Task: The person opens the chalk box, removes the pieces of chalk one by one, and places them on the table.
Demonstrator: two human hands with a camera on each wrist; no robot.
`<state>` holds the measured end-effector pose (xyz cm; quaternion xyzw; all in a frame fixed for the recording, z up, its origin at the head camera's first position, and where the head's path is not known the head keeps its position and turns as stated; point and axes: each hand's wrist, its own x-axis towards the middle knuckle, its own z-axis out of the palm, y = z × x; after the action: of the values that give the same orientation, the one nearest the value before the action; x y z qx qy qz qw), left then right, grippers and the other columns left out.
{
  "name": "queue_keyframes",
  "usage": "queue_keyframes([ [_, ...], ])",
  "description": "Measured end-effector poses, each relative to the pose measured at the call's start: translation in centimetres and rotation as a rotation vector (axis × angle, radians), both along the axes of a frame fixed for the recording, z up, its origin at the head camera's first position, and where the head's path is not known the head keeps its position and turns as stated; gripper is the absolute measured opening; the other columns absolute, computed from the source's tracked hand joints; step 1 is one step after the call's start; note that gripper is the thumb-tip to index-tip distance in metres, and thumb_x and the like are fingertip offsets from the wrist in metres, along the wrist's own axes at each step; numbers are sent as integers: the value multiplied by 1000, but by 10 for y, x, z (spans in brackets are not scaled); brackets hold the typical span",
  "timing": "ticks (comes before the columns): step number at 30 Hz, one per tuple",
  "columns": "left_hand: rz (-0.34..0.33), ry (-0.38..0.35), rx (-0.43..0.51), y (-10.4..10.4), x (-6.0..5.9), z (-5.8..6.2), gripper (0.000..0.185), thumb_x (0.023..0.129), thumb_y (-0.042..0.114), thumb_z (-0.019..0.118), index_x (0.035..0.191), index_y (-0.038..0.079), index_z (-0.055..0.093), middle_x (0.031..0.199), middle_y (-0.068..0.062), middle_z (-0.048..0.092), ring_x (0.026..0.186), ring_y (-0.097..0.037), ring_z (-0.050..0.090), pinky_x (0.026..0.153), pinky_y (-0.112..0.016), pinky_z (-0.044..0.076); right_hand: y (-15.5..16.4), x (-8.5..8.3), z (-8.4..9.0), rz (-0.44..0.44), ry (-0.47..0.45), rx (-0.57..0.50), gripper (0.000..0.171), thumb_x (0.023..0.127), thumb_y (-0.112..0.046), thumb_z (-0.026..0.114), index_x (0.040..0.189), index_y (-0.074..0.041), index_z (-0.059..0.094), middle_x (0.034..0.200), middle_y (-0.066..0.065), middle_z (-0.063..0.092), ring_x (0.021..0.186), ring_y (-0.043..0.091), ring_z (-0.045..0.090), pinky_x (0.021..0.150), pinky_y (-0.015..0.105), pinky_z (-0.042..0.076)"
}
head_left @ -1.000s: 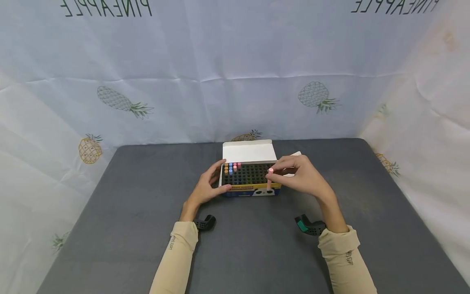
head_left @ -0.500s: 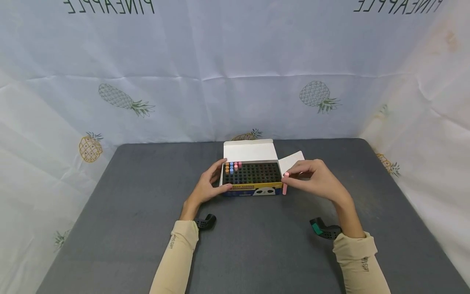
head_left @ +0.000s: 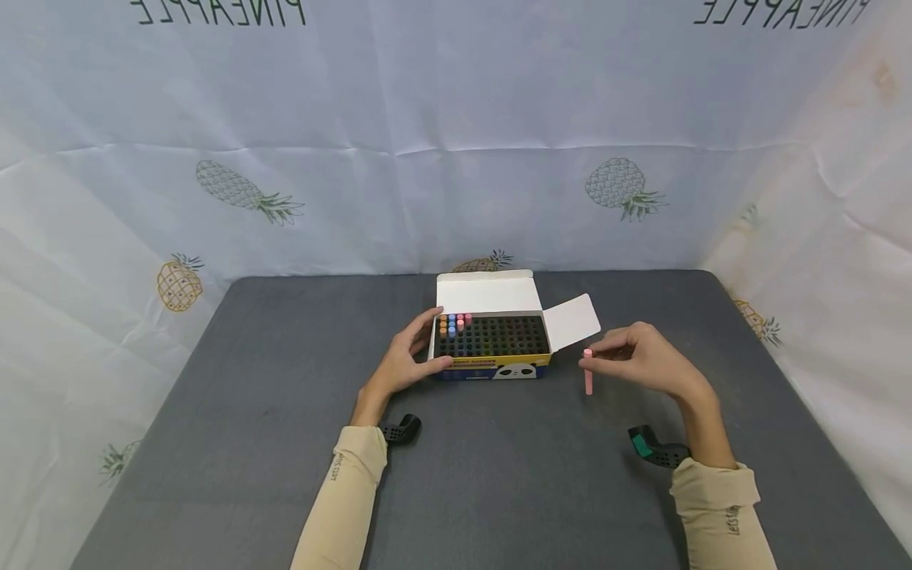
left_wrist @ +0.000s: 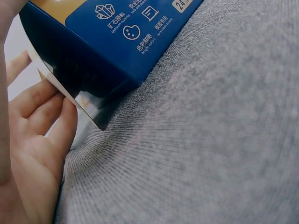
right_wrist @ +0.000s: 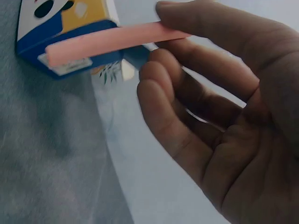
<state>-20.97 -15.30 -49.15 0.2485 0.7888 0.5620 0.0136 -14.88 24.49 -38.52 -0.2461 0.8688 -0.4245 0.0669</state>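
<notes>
A blue and yellow chalk box (head_left: 473, 373) with a panda on its front lies in the middle of the table, its white lid (head_left: 488, 294) folded back. Several orange, blue and pink chalks (head_left: 452, 324) stand in holes at the left of its black insert. My left hand (head_left: 396, 369) holds the box's left end, thumb at the front corner; in the left wrist view its fingers (left_wrist: 44, 105) lie against the side flap. To the right of the box, my right hand (head_left: 648, 362) pinches a pink chalk stick (right_wrist: 103, 44) by its upper end, clear of the table.
A white side flap (head_left: 572, 321) sticks out from the box's right end. The dark grey table (head_left: 499, 475) reaches back to a hanging white cloth (head_left: 427, 198) with pineapple prints. Each wrist wears a black camera mount (head_left: 659, 448).
My right hand has carried the pink chalk rightward, from over the box's front right to beyond its right end, uncovering the side flap. My left hand stays on the box.
</notes>
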Motion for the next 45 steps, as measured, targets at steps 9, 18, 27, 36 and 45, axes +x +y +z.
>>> queue_keyframes([
  [9,-8,-1,0,2,0,0,81,90,28,80,159,27,38,159,-13,44,145,-35,47,118,-57,41,11,-4,-13,-100,-83,123,18,94,-17,75,104,-5,82,100,11,80,84,6,73,70,23,56],
  [18,-9,-1,10,1,-1,1,83,89,38,80,159,26,38,155,-14,48,142,-35,49,116,-57,44,20,-12,-34,-130,-131,131,20,95,-18,74,105,-2,81,99,13,80,85,3,73,73,22,56],
  [27,-11,-14,11,1,2,6,81,90,21,79,159,23,37,156,-17,47,143,-37,49,117,-57,43,25,-18,-56,-225,-87,134,33,94,-21,75,114,5,76,104,20,79,79,-5,69,67,21,57],
  [36,-12,-47,-1,5,17,35,80,89,11,77,159,9,37,159,-23,41,146,-42,44,118,-59,40,25,-22,-66,-291,-95,168,35,92,-25,77,115,2,77,100,16,80,74,-3,66,63,22,53],
  [45,3,-31,-22,3,-1,4,85,88,7,76,161,15,34,162,-20,38,148,-40,41,119,-60,39,20,-22,-67,-317,-69,224,33,91,-25,78,109,2,79,83,9,79,57,3,48,51,23,39],
])
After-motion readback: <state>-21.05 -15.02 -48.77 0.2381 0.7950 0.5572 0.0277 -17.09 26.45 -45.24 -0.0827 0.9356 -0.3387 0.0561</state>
